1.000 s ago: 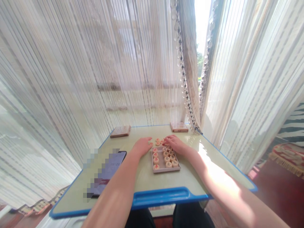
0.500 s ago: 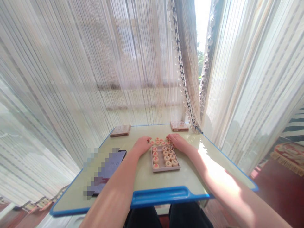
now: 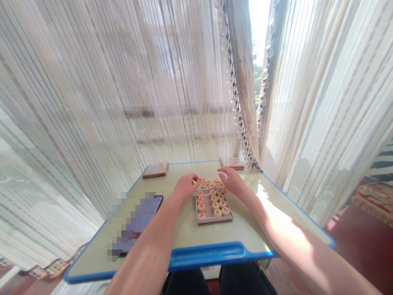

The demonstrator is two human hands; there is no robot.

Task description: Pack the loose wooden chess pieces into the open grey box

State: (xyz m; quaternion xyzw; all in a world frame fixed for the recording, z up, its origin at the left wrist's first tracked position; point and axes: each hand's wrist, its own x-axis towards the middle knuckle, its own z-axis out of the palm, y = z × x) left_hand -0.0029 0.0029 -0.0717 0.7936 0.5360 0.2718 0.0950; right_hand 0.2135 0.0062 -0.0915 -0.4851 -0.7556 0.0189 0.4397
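An open shallow box [image 3: 214,220] lies on the folding table [image 3: 187,229], with round Chinese chess pieces in it. Red-marked pieces [image 3: 201,207] form a column along its left side, and black-marked pieces [image 3: 217,212] fill two columns on its right. Just beyond the box, several loose red-marked pieces [image 3: 211,185] are spread on the tabletop. My left hand [image 3: 186,185] is at their left end, thumb and fingers pinched at a red-marked piece [image 3: 199,180]. Over their right end is my right hand [image 3: 231,179], fingers apart and holding nothing.
A phone [image 3: 143,219], partly blurred out, lies left of my left forearm. Two flat brown boxes [image 3: 156,169] [image 3: 232,162] rest at the table's far corners. A blue tray ledge [image 3: 208,254] runs along the near edge, and string curtains [image 3: 172,102] hang behind.
My right hand has lifted off the loose pieces and its fingers have spread. My left hand has shifted slightly right, its fingertips now at a red-marked piece.
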